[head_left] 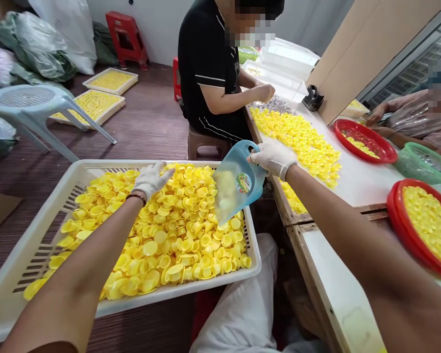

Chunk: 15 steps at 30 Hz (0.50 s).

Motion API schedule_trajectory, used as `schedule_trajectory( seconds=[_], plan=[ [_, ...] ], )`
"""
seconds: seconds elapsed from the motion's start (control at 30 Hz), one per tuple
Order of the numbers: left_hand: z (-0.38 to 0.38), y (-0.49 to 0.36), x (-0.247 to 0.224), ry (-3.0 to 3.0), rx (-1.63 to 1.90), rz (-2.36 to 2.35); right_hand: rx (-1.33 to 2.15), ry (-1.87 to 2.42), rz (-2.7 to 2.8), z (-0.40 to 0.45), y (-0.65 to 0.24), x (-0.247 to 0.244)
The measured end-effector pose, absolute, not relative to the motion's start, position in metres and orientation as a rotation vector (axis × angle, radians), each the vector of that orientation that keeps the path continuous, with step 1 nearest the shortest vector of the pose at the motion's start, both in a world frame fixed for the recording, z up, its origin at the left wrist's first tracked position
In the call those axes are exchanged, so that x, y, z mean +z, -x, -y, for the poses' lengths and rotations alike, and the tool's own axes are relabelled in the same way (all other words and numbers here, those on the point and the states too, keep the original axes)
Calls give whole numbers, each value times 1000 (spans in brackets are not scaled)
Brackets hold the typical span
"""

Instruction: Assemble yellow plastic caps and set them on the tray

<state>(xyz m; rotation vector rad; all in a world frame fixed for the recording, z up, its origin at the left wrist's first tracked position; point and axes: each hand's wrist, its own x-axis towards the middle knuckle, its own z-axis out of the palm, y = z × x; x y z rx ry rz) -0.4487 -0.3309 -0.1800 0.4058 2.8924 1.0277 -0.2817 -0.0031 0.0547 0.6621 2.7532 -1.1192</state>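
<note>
A white half-finger glove covers my left hand (152,180), which rests on the heap of small yellow plastic caps (169,240), fingers stretched out. The caps lie in a large cream plastic basket (257,250) with slotted sides. My right hand (275,158), gloved too, is closed around the handle of a translucent blue plastic scoop (252,189) with a round label. The scoop is tilted with its mouth down at the right side of the heap. Something pale yellow shows through its wall.
To the right, a wooden-edged table (356,184) bears spread yellow caps (301,142), red trays (393,206) and a green basket (426,162). A co-worker in black (209,59) sits beyond my basket. A blue-grey stool (33,105) and cap-filled trays (123,88) stand on the floor; another person sits far right.
</note>
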Motion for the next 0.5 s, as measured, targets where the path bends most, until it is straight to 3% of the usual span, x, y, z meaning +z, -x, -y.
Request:
schedule_trajectory(
  seconds=[0.13, 0.37, 0.5],
  plan=[
    [348, 433, -183, -409, 1029, -2742, -1166, -643, -2685, 10, 286, 54],
    [380, 383, -201, -206, 1212, -2680, -1466, -632, -2585, -5, 269, -16],
    [368, 370, -201, -97, 1395, -2611, -1566, -555, -2561, -3, 265, -30]
  ],
)
